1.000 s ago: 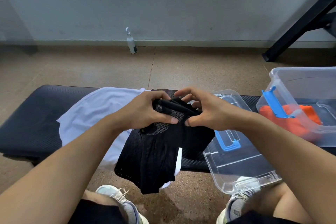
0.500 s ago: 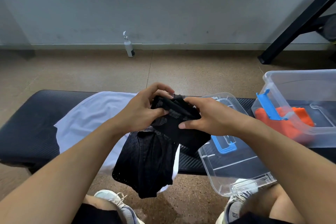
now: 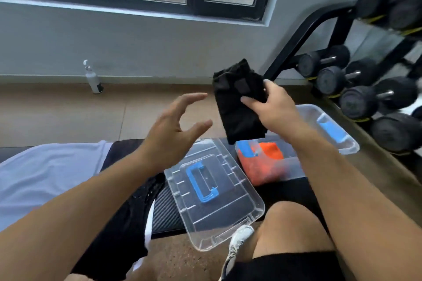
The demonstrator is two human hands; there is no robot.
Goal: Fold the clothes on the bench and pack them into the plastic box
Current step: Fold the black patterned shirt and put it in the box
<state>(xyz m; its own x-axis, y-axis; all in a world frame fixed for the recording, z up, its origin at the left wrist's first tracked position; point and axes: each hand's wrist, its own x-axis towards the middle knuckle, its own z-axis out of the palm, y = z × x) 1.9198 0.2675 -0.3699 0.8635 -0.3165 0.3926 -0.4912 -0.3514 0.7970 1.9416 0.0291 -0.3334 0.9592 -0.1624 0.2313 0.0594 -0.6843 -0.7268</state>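
The right hand point(image 3: 275, 107) is holding a folded black garment point(image 3: 237, 102) in the air, above the near end of the plastic box point(image 3: 342, 143). The fingers point(image 3: 249, 100) of this hand are closing on the garment's right edge, with the thumb lying across its front face; the lower part of the garment is hanging free below the grip. The left hand point(image 3: 173, 134) is hovering just beside the garment, to its left, touching nothing. Its fingers are spreading apart and curving slightly, with the palm facing the garment.

The plastic box is sitting at the right end of the surface point(image 3: 166, 210), with its blue latches point(image 3: 331, 130) showing. An orange garment point(image 3: 265, 166) is lying inside it at the near end. The clear lid point(image 3: 237, 212) with a blue handle point(image 3: 201, 185) is lying on the surface beside the box, its near corner overhanging the front edge. A white garment point(image 3: 45, 173) is lying spread on the left part of the surface. A black mesh garment point(image 3: 127, 207) is lying next to it and draping over the front edge toward the floor.

A spray bottle point(image 3: 93, 80) is standing on the floor by the wall. A rack of dumbbells point(image 3: 365, 89) is standing at the right, behind the box.
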